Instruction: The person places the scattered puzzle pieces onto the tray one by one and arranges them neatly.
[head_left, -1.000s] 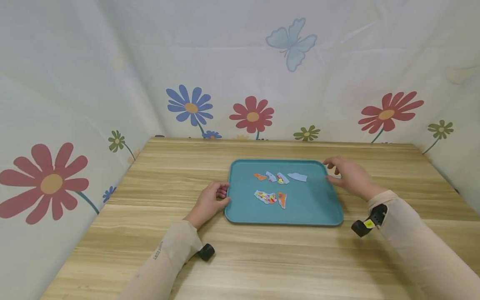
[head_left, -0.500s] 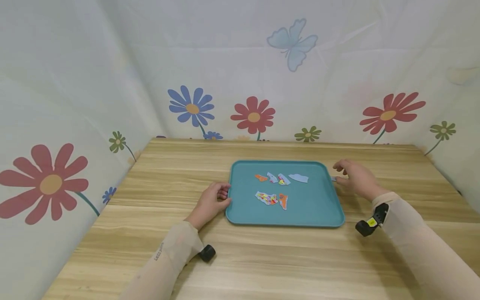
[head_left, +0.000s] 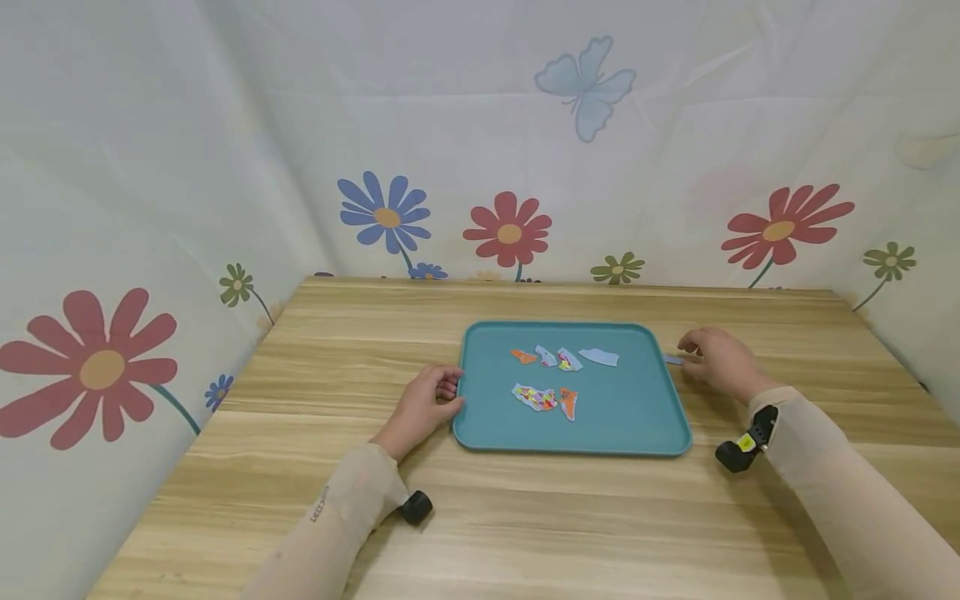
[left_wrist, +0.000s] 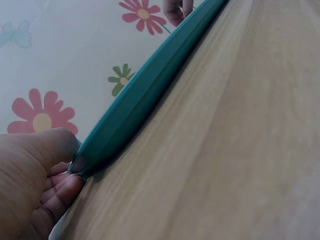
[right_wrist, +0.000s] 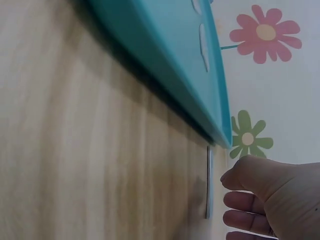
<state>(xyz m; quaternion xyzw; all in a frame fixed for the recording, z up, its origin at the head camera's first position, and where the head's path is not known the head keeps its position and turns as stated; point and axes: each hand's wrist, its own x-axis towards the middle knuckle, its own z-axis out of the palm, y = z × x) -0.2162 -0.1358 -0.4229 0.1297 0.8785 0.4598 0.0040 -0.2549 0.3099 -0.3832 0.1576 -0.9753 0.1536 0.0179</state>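
A teal tray (head_left: 630, 408) lies on the wooden table. My left hand (head_left: 422, 404) grips its left edge; in the left wrist view, the thumb and fingers (left_wrist: 62, 192) meet around the tray's corner. On the tray are several torn-looking pieces: a pale blue piece (head_left: 599, 357), a multicoloured piece (head_left: 534, 397), orange pieces (head_left: 569, 404) and small patterned ones (head_left: 568, 359). Right of the tray, a thin grey flat strip (head_left: 672, 360) lies on the table. Beside it is my right hand (head_left: 723, 364), fingers loosely bent and holding nothing; the right wrist view shows a gap between the strip and hand.
A white cloth backdrop (head_left: 420, 100) with printed flowers and a butterfly hangs behind and left of the wooden table (head_left: 570, 525). Black wrist cameras sit on both wrists, the right camera (head_left: 738, 454) near the tray's right side.
My right hand has moved right, away from the tray's right edge, and more of the grey strip shows. My left hand stays on the tray, whose pieces lie as before.
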